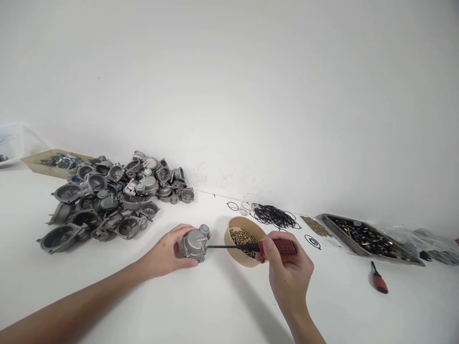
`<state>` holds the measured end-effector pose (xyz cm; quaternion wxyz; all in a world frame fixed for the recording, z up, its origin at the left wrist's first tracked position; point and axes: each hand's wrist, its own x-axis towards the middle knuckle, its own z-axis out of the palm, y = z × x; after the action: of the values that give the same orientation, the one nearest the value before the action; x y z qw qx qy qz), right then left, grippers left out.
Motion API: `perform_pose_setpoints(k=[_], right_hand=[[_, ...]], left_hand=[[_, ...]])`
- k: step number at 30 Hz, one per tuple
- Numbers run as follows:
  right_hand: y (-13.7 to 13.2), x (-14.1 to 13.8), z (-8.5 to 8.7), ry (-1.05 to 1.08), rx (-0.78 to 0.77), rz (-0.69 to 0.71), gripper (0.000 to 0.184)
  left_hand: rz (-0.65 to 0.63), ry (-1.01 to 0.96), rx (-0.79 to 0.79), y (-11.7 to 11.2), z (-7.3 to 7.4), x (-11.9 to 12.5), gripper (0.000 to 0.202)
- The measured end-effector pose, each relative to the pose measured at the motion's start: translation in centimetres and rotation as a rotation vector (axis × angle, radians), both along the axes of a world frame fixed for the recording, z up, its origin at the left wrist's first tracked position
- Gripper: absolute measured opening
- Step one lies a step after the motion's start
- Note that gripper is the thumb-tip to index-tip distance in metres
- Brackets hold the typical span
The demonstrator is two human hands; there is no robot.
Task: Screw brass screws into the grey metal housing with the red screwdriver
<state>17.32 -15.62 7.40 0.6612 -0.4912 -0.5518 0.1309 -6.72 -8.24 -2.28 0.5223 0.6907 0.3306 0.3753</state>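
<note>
My left hand (167,251) is wrapped round a grey cast-metal carburetor float bowl (195,243), keeping it on or just over the white table. In my right hand (289,267) is a screwdriver (253,246) with a red and black handle, its long dark shaft lying level and pointing left. The tip meets the bowl's right side; whether it sits in a screw there is too small to tell. Behind the shaft stands a round cream tub (241,223) holding many small brass-coloured screws (245,236).
A heap of similar metal bowls (118,191) lies left, before a yellowish tray (43,165). Black rubber rings (274,216), small brass parts (315,226) and a metal tray (332,227) of dark parts lie right. A second red screwdriver (379,281) rests nearer. A white wall (229,95) rises behind.
</note>
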Motion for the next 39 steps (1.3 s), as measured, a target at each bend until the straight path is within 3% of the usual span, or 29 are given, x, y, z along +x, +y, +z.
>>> perform_pose_setpoints(k=[23,39], right_hand=[[-0.02,-0.07,0.08,0.008,-0.015,0.035,0.019],[0.10,0.23,-0.12,0.013,-0.041,0.043,0.024]], left_hand=[[0.010,0.022,0.008,-0.12,0.20,0.12,0.056],[-0.037,0.009,-0.005,0.47,-0.57,-0.21,0.060]])
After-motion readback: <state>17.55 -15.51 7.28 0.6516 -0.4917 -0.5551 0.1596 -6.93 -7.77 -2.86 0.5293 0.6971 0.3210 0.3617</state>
